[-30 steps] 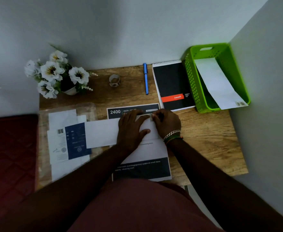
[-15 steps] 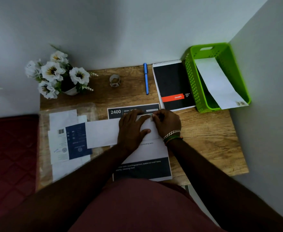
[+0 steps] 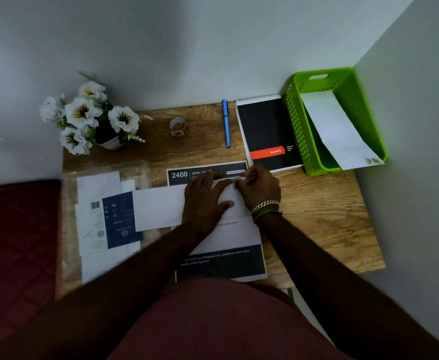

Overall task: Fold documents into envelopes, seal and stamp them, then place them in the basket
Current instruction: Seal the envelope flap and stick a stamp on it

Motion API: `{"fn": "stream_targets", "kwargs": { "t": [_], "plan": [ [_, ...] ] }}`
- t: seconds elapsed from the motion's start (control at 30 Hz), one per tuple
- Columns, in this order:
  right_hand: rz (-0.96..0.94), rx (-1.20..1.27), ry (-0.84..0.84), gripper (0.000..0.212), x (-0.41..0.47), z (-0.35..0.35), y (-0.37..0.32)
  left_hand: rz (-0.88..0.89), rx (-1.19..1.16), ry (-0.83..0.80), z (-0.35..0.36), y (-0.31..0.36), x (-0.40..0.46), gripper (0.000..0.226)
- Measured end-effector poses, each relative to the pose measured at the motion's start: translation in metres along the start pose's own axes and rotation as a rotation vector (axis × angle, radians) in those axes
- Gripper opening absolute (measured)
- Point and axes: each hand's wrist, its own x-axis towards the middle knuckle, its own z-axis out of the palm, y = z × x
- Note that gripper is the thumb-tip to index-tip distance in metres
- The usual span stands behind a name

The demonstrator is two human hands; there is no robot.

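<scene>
1. Far left of the left hand, a flower pot [image 3: 109,141] stands at the desk's [image 3: 322,224] back corner.
2. Just left of that hand lies a stack of papers [image 3: 99,224] with a blue leaflet on top.
3. The envelope [image 3: 161,206] lies flat under both hands, its left end reaching out over the papers.
4. The left hand [image 3: 205,201] presses flat on the envelope, fingers straight and spread.
5. Beneath the envelope sits a printed sheet [image 3: 223,258], stretching toward the person.
6. Beyond the left hand stand a tape roll [image 3: 178,126] and a blue pen [image 3: 226,123].
7. The right hand [image 3: 258,190], fingers curled, pinches at the envelope's top right corner; what it pinches is too small to tell.
8. Beyond the right hand lies a black pad [image 3: 267,128].
9. Far right of it, the basket [image 3: 299,131] holds another envelope [image 3: 338,131], leaning over its near rim.
</scene>
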Motion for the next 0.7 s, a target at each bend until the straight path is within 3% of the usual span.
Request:
{"fn": "stream_targets", "kwargs": {
  "t": [0.13,0.37,0.43,0.57,0.7],
  "plan": [
    [0.043,0.015,-0.013,0.032,0.004,-0.004,0.002,-0.007,0.005,0.005,0.0,0.0,0.0,0.058],
    [-0.021,0.267,0.086,0.015,-0.01,-0.011,0.022,-0.007,0.014,-0.002,0.0,0.0,0.001,0.059],
    [-0.085,0.258,0.078,0.006,-0.022,-0.01,0.025,-0.012,0.011,-0.007,0.001,-0.001,0.001,0.059],
    [-0.266,0.125,0.058,0.014,-0.037,0.001,0.032,-0.004,-0.004,-0.013,0.001,-0.001,0.001,0.059],
    [-0.259,0.035,0.003,0.022,-0.038,0.009,0.03,0.003,-0.009,-0.004,0.001,-0.003,0.0,0.058]
  ]
}}
